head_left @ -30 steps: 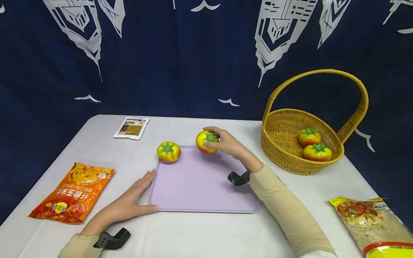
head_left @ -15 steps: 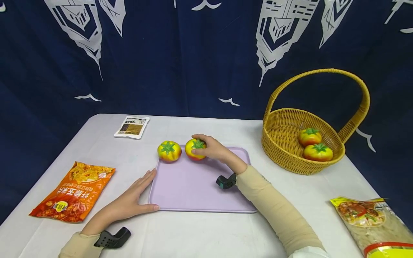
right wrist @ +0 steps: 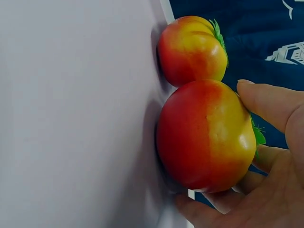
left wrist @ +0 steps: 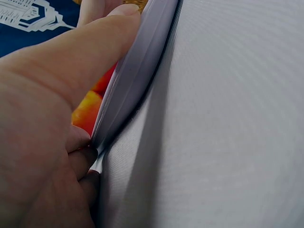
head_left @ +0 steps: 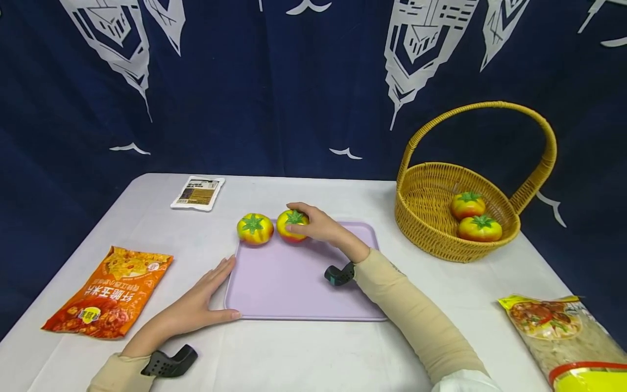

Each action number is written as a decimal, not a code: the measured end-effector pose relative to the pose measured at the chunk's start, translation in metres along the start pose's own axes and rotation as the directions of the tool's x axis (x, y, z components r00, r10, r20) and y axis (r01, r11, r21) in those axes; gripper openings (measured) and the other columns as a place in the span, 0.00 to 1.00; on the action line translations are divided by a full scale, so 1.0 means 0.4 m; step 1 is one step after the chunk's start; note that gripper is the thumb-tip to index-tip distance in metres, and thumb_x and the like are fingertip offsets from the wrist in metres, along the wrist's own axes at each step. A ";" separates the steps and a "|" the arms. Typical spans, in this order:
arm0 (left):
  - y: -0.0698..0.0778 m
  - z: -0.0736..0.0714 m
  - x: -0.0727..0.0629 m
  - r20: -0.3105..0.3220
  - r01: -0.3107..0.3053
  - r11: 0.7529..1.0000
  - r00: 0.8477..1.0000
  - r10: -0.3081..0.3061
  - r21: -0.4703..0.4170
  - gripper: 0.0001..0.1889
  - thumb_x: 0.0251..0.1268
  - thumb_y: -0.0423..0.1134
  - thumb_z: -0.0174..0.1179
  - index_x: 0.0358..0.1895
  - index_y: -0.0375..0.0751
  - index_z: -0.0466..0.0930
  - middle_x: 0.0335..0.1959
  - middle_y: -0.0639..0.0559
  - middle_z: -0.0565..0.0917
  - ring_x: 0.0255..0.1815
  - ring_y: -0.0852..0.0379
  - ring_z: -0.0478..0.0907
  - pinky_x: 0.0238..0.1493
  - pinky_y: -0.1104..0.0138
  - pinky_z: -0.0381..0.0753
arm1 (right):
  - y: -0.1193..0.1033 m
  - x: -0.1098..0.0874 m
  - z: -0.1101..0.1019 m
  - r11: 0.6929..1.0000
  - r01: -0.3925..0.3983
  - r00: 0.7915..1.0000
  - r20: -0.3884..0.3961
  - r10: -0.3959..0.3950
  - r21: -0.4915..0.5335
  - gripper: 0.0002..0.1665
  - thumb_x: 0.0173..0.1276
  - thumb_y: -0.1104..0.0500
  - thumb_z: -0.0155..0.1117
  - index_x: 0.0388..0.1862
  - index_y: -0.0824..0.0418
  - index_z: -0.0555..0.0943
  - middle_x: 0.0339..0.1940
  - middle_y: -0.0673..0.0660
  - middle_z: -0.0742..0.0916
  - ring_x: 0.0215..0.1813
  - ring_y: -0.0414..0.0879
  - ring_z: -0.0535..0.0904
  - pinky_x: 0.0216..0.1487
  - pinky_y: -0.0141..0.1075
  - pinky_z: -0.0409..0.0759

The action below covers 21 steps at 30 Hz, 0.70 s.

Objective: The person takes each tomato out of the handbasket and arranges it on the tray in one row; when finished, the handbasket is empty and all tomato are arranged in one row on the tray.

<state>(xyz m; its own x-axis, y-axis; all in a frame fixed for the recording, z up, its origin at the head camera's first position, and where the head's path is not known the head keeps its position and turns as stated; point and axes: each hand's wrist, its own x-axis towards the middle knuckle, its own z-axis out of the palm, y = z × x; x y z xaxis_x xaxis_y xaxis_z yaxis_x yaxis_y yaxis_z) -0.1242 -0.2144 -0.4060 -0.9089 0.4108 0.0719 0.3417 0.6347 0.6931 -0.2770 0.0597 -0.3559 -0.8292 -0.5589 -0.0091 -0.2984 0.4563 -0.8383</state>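
My right hand (head_left: 323, 227) holds a yellow-and-red tomato (head_left: 289, 223) with a green leafy top at the far edge of the lilac tray (head_left: 294, 288). In the right wrist view its thumb and fingers lie around this tomato (right wrist: 204, 137), whose underside is right at the tray surface. A second tomato (head_left: 254, 229) sits just left of it, at the tray's far left corner. My left hand (head_left: 196, 305) rests at the tray's near left corner, fingers extended along the side. In the left wrist view its thumb (left wrist: 104, 35) touches the tray's rim (left wrist: 137, 71).
A wicker basket (head_left: 433, 242) with a tall handle holds two more tomatoes (head_left: 474, 216) at the back right. An orange snack bag (head_left: 110, 294) lies left, a small white-and-brown packet (head_left: 198, 193) at the back left. A clear noodle-like food bag (head_left: 563, 337) lies front right.
My right hand has moved left with the tomato along the tray's far edge, bringing it close beside the other tomato. My left hand has stayed at the tray's corner.
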 end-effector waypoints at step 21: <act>0.006 0.008 0.000 -0.003 -0.001 1.000 1.000 0.001 0.003 0.53 0.48 0.54 0.70 0.73 0.35 0.49 0.72 0.34 0.49 0.71 0.35 0.43 0.63 0.38 0.43 | -0.073 -0.104 -0.150 0.990 0.112 0.987 -0.106 -0.120 -0.082 0.34 0.66 0.58 0.62 0.69 0.64 0.63 0.67 0.61 0.69 0.67 0.56 0.63 0.65 0.51 0.60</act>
<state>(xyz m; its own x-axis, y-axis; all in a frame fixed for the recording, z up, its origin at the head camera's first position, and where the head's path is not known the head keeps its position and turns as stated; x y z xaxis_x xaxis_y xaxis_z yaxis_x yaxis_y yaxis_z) -0.1225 -0.2107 -0.4066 -0.9091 0.4098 0.0746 0.3435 0.6364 0.6906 -0.2622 0.1110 -0.2984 -0.8326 -0.5333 0.1496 -0.4269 0.4458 -0.7868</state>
